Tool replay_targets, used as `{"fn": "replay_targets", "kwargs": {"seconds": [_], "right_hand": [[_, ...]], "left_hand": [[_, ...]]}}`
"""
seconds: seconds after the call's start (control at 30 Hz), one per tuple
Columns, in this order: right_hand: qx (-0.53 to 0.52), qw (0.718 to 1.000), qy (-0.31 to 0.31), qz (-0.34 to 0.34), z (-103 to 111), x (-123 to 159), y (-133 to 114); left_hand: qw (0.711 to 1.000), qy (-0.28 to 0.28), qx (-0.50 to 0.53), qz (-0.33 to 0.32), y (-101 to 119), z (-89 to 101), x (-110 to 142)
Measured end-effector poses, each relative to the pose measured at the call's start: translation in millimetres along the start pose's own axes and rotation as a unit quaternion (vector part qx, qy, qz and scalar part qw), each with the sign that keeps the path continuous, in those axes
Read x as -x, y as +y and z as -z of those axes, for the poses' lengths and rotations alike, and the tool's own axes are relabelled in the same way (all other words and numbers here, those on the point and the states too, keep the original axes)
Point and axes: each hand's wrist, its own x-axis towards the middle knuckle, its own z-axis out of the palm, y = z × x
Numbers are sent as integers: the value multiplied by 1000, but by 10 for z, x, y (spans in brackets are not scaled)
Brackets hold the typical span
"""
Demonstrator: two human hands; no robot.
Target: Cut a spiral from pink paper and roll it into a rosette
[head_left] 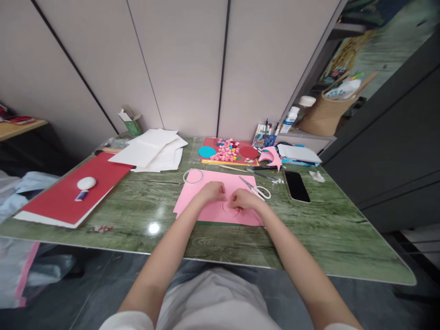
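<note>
Sheets of pink paper [206, 213] lie in front of me on the green table. On them, a pink paper circle [229, 210] shows under my right hand [243, 199], whose bent fingers close at its edge. My left hand [213, 191] hovers over or rests on the pink paper, fingers curled together; what they hold, if anything, is too small to see. White-handled scissors [259, 191] lie partly opened just beyond my right hand. A thin ring [193, 170] sits on the paper's upper left corner.
Left are red paper [75, 192], a white oval object [86, 183] and white sheets [151, 149]. At the back lie pink paper balls [227, 150], a blue circle [206, 152] and a cut pink scrap [271, 157]. A phone [297, 186] lies right; a wall stands behind.
</note>
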Motion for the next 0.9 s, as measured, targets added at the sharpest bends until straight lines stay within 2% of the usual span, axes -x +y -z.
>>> {"fn": "replay_targets", "kwargs": {"seconds": [0.1,0.4,0.57,0.77,0.9], "right_hand": [[7,1000,6,-9,9,-8,4],[56,992,96,-52,13,62,0],[17,997,77,-27,2,94,29],[-9,997,78,-4,16,78,64],[-38,998,57,3,8,64,97]], "left_hand": [[1000,-1,2,-4,-18,7,-1],[1000,-18,-2,-11,-3,52,-26],[1000,-20,17,4,-17,61,-35],[999,-4,52,-14,-46,49,-24],[997,1,75,-18,-73,23,-27]]}}
